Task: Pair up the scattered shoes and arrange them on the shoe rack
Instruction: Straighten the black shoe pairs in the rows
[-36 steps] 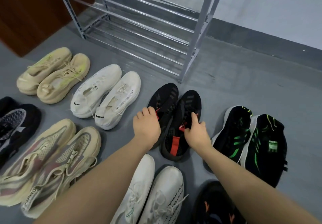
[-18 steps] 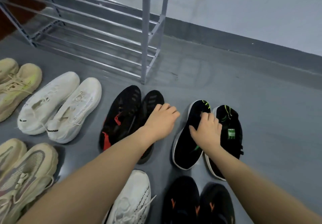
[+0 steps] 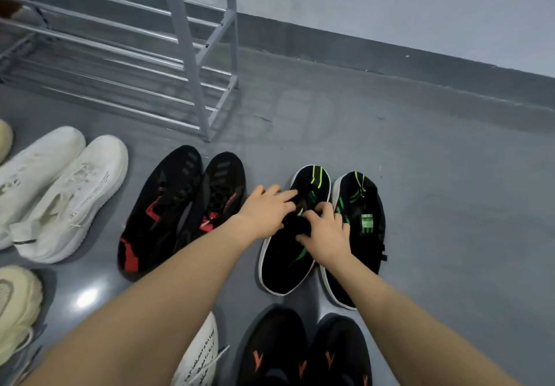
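We have both hands on the left shoe (image 3: 282, 262) of the black-and-green pair, which lies on the grey floor (image 3: 435, 205) touching its mate (image 3: 365, 214). Our left hand (image 3: 264, 211) and right hand (image 3: 326, 235) close their fingers on its opening. The black-and-red pair (image 3: 177, 205) sits just to the left, near the foot of the shoe rack (image 3: 192, 64).

Printed lettering runs along the side of the white shoe (image 3: 90, 193) and on the white shoe at the bottom edge (image 3: 201, 355), but it is too small and blurred to read, and no other text can be read.
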